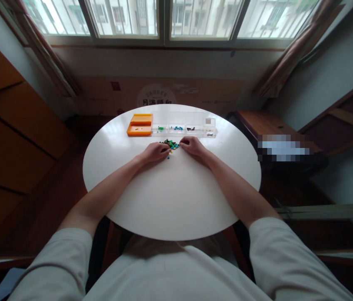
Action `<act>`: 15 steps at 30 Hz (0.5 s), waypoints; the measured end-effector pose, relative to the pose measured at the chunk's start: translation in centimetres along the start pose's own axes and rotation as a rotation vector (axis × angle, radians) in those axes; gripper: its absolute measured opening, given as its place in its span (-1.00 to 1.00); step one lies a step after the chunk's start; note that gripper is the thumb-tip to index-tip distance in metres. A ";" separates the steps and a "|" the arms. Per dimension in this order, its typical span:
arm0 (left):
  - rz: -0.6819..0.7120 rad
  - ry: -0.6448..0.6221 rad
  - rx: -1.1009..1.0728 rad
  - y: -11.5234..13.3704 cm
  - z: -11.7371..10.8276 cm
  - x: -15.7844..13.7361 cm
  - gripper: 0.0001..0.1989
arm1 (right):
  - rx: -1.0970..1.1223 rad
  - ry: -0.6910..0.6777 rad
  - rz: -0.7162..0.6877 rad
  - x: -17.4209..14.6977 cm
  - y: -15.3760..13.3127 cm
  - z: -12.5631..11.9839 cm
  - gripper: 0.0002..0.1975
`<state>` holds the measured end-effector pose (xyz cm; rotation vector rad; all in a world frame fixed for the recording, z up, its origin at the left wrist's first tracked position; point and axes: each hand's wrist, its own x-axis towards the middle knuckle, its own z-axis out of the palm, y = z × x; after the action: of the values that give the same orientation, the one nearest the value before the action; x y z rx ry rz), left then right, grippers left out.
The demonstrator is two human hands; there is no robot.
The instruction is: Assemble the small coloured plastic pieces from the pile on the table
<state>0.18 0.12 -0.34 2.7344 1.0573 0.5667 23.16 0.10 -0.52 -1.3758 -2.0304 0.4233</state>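
Note:
A small heap of mixed green, blue, brown and yellow pieces (172, 144) lies on the white round table (170, 200); they are too small to name. At the heap's left edge rests my left hand (156, 151), its fingers curled together; whatever they hold is hidden. My right hand (192, 145) is at the right edge with thumb and fingertips pinched, and I cannot make out what is between them. Just beyond the heap stand an orange box (141, 118) with its lid up and clear compartment boxes (163, 113) holding green, blue, brown and white pieces in separate sections.
A few stray pieces, one of them blue (168, 158), lie just in front of the heap. Behind the table, a printed cardboard panel (95, 94) leans below the window. To the right is a brown wooden stand (267, 123) with a blurred-out item on it.

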 end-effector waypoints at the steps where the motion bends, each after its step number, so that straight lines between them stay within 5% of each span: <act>1: 0.000 0.002 0.002 0.0 0.0 0.0 -0.60 | 0.000 -0.001 0.001 0.0 0.0 0.0 -0.81; 15: -0.003 -0.008 -0.003 0.1 0.0 0.0 -0.60 | -0.010 0.009 -0.020 0.1 0.4 0.2 -0.80</act>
<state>0.26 0.05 -0.25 2.7298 1.0576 0.5560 23.30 0.34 -0.93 -1.3605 -2.0397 0.3978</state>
